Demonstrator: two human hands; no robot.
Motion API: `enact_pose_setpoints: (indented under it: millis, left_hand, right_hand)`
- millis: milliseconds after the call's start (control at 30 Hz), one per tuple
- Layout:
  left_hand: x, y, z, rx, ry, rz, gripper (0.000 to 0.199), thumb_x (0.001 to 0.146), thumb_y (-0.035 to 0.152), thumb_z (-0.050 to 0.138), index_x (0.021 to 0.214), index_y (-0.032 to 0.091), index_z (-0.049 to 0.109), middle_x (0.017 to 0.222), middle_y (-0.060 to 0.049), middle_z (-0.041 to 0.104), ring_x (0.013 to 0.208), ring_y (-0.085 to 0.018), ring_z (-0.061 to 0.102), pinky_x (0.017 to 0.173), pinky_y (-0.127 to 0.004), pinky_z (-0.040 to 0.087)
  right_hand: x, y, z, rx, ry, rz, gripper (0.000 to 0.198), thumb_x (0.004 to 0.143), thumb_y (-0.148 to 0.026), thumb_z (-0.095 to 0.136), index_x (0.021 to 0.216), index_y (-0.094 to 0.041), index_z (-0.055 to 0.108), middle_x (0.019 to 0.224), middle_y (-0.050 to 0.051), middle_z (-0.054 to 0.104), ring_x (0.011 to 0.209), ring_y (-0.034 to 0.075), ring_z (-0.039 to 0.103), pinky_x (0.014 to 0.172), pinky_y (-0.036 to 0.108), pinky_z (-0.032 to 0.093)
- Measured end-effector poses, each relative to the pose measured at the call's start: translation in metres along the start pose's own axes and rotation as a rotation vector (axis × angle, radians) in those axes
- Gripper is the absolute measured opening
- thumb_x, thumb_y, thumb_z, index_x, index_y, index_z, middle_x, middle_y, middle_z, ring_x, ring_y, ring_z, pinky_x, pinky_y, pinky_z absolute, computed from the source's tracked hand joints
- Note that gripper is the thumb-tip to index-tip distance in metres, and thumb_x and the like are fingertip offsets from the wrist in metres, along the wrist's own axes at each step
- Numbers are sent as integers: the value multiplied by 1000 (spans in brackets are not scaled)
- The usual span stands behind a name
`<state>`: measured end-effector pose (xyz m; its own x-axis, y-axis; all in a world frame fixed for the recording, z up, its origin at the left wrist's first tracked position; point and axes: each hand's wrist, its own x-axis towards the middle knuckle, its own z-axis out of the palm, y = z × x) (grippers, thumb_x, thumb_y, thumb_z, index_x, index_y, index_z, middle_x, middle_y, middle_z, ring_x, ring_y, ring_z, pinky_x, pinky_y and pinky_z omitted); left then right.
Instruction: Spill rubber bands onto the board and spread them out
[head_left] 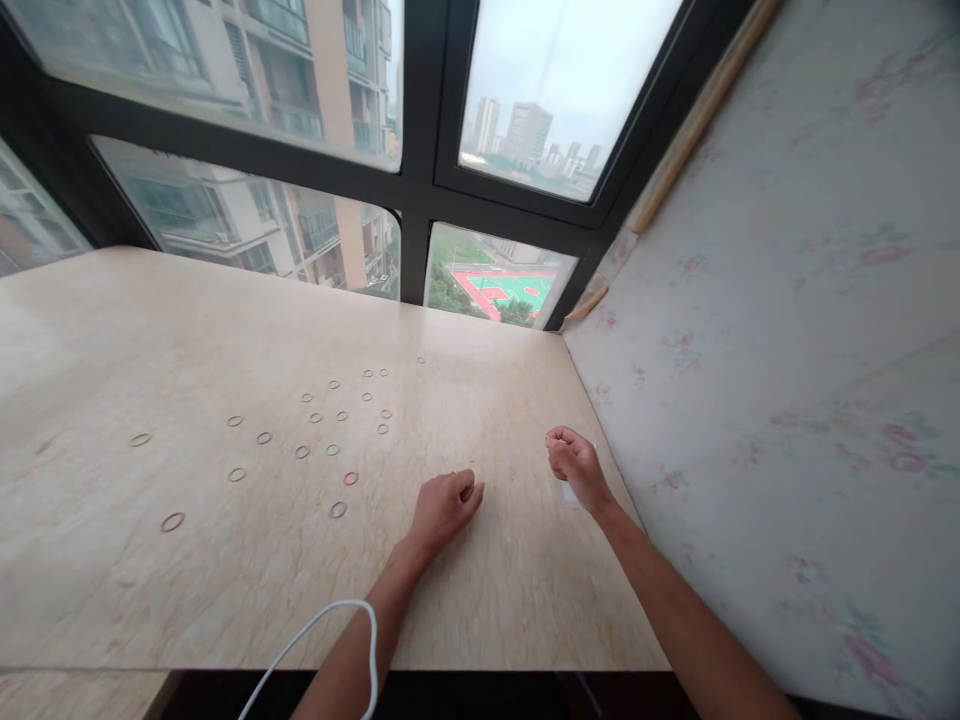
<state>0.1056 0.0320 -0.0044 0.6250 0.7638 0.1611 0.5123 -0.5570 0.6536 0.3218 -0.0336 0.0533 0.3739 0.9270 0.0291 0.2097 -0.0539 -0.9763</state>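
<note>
My left hand (448,508) rests on the pale marble-look ledge (517,580), its fingers curled into a loose fist. What that fist holds, if anything, is hidden. To the right, near the papered wall, my right hand (576,465) is closed in a pinch; a tiny pale spot shows at its fingertips, too small to name. Under it lies a small clear or whitish flat piece (568,494), partly covered by the hand. Left of my hands, several thin coloured rings, like elastic bands, are spread out, among them a red ring (351,479) and a purple ring (338,510).
Farther left lie a larger red ring (172,522) and a yellowish ring (141,440). A white cable (330,606) loops over my left forearm. Dark window frames (416,200) bound the ledge at the back, and a flowered wall (720,400) stands close on the right.
</note>
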Motion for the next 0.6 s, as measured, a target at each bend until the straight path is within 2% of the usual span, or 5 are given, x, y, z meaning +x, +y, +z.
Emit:
enact_pose_setpoints:
  millis: [133, 233, 467, 600]
  left_hand:
    - [0, -1, 2, 19, 11, 6, 34, 84, 35, 42, 56, 19, 32, 50, 3, 36, 49, -12, 33, 52, -26, 17]
    - [0, -1, 3, 38, 19, 15, 35, 84, 36, 43, 56, 20, 31, 50, 4, 35, 49, -12, 33, 53, -26, 17]
    - [0, -3, 4, 20, 44, 9, 35, 84, 36, 43, 54, 19, 32, 49, 4, 36, 48, -11, 33, 52, -27, 17]
    - [-1, -3, 4, 12, 35, -8, 35, 83, 36, 43, 54, 19, 32, 49, 4, 36, 48, -11, 32, 52, -26, 18]
  right_hand:
    - [-21, 3, -40, -142, 118, 60, 32, 76, -49, 57, 81, -19, 50, 46, -12, 29, 39, 5, 21, 38, 19, 15]
    - [-34, 2, -58, -331, 149, 45, 33, 79, -50, 54, 82, -17, 56, 48, -9, 32, 41, 6, 23, 39, 20, 15]
    - [-36, 6, -60, -685, 141, -110, 30, 84, -44, 49, 76, -18, 62, 46, -8, 31, 43, 9, 30, 45, 22, 23]
    - [-32, 11, -58, -818, 111, -114, 30, 82, -42, 50, 74, -19, 67, 46, -6, 39, 44, 11, 38, 47, 23, 27]
